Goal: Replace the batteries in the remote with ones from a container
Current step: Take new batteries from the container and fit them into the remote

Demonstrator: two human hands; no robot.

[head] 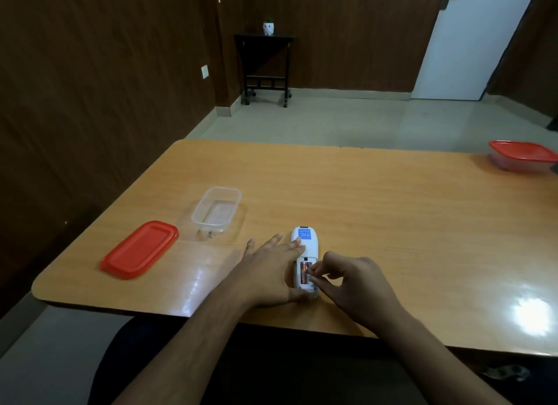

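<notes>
A white remote (pixel 305 238) lies face down near the table's front edge, blue label on its back, battery bay uncovered. An orange battery (pixel 303 272) sits in the bay. My left hand (pixel 271 268) lies flat with straight fingers over the remote's left side, steadying it. My right hand (pixel 351 279) is curled over the bay, thumb and fingertips pinching a second battery (pixel 309 271) that is mostly hidden by them. A clear plastic container (pixel 216 210) stands open to the left, with its red lid (pixel 139 249) lying beside it.
A second container with a red lid (pixel 524 156) sits shut at the table's far right corner. The wooden table (pixel 377 199) spreads wide behind the remote. A dark wall runs along the left; a small black stand with a plant pot (pixel 268 27) is far back.
</notes>
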